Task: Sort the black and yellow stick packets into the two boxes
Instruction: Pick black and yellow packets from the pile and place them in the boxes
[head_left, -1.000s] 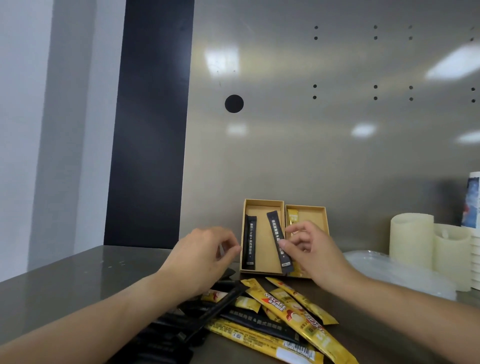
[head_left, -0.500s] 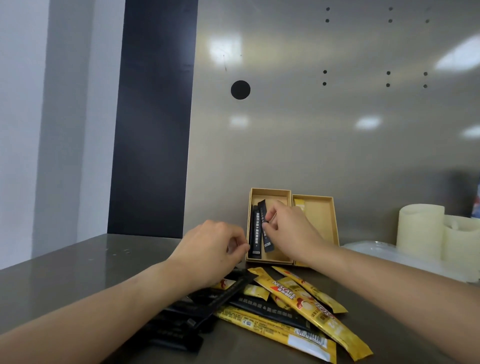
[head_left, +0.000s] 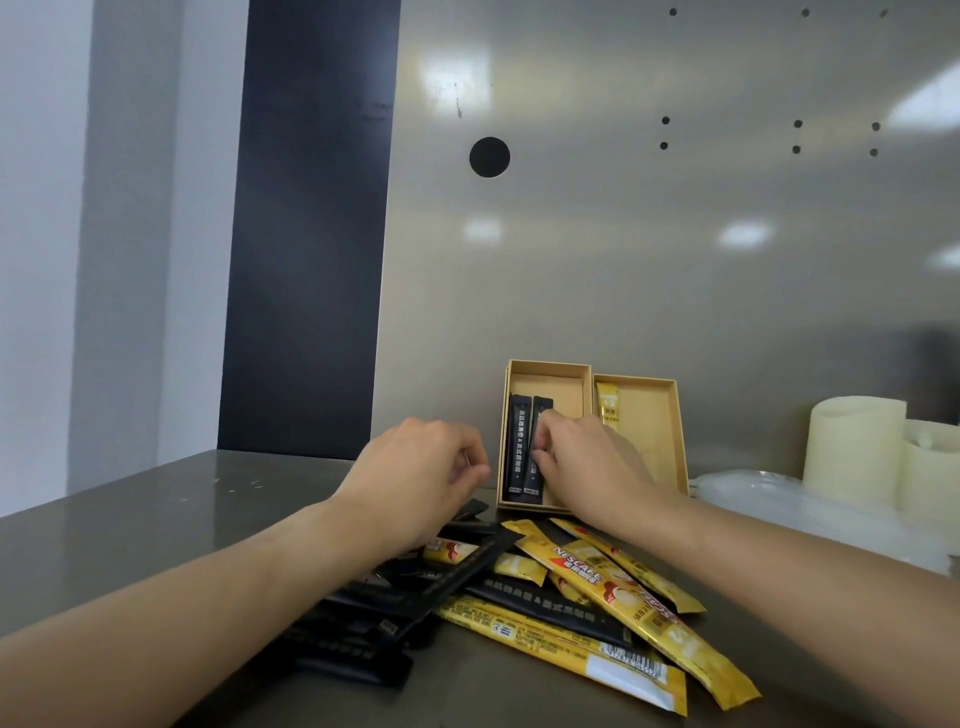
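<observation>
Two open cardboard boxes stand side by side against the back wall. The left box (head_left: 566, 387) holds two black stick packets; my right hand (head_left: 587, 467) pinches the right one (head_left: 534, 467), laid flat beside the first black packet (head_left: 517, 449). The right box (head_left: 657, 431) holds one yellow packet (head_left: 608, 408). My left hand (head_left: 421, 473) hovers curled above a mixed pile, fingers closed with nothing visible in them. Black packets (head_left: 415, 577) lie under it, and yellow packets (head_left: 613, 582) spread to the right.
The steel counter (head_left: 130, 525) runs left of the pile. Two cream cylindrical candles (head_left: 852, 447) and a clear plastic lid (head_left: 789, 504) sit at the right. A steel wall panel (head_left: 623, 260) stands close behind the boxes.
My right hand carried a black packet from the left box's front edge into the box and laid it beside the first. My left hand stayed curled above the pile.
</observation>
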